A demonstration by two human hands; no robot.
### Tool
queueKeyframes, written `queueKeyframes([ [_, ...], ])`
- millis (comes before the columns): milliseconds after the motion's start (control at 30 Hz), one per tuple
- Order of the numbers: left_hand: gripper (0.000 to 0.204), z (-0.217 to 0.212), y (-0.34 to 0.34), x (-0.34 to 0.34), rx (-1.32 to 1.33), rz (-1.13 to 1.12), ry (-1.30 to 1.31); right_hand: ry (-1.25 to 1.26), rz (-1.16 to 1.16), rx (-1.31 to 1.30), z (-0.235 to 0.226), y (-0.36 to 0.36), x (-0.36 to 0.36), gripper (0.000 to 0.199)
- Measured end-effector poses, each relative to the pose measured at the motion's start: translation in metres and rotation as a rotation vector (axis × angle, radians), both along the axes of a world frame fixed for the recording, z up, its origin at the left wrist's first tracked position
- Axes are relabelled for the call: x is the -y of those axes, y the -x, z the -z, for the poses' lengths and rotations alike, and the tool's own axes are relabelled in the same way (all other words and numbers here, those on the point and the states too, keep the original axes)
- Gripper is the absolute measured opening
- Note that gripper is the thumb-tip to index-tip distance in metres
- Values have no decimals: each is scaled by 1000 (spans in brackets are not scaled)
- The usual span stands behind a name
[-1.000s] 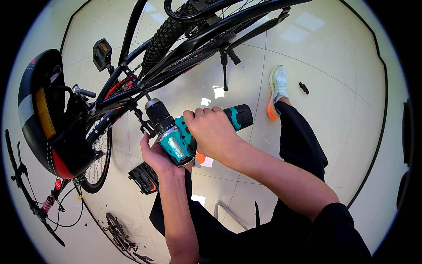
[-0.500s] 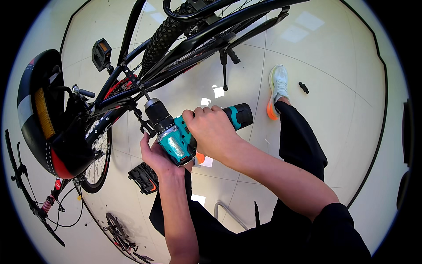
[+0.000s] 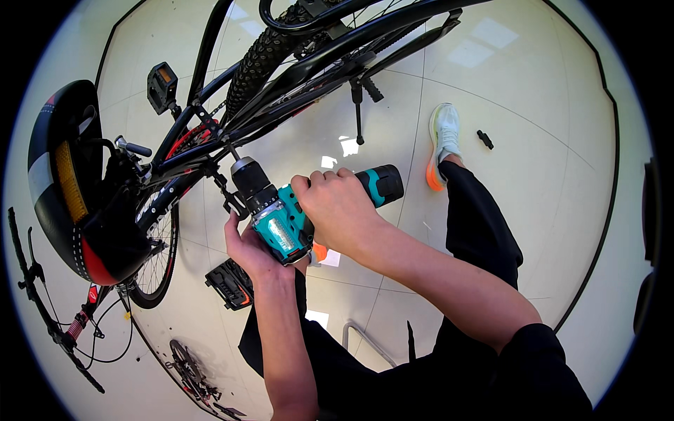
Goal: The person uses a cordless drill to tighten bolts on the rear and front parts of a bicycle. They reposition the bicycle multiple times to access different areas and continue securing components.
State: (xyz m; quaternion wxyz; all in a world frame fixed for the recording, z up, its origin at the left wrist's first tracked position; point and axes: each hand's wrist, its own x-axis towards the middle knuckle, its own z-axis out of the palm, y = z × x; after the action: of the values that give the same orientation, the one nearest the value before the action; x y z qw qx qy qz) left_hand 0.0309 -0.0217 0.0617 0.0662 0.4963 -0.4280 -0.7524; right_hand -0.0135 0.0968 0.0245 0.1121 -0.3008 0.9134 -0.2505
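A teal and black cordless drill [image 3: 282, 230] is in my right hand [image 3: 340, 210], whose fingers wrap round its grip above the battery. The drill's black chuck [image 3: 251, 175] points up and left, and its bit meets the black bicycle frame [image 3: 200, 151] near the red chainring [image 3: 184, 142]. My left hand [image 3: 258, 256] cups the drill body from below and the left. Part of its fingers is hidden behind the drill. Just beyond those fingertips, a dark crank or pedal part [image 3: 235, 202] hangs from the bicycle.
The bicycle's saddle [image 3: 88, 231] bulks at the left, with the handlebar [image 3: 49, 316] below it. A knobbly rear tyre [image 3: 263, 63] and a kickstand [image 3: 359, 116] are at the top. On the floor lie an open black tool case [image 3: 230, 284] and a small black part [image 3: 485, 139].
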Motion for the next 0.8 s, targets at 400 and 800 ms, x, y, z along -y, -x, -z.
queueKeyframes([
  [400,62,1,-1,2,-7,11,8,51,24,12,2,-2,1,42],
  [800,65,-7,0,-3,15,-1,-48,62,16,28,3,-2,1,40],
])
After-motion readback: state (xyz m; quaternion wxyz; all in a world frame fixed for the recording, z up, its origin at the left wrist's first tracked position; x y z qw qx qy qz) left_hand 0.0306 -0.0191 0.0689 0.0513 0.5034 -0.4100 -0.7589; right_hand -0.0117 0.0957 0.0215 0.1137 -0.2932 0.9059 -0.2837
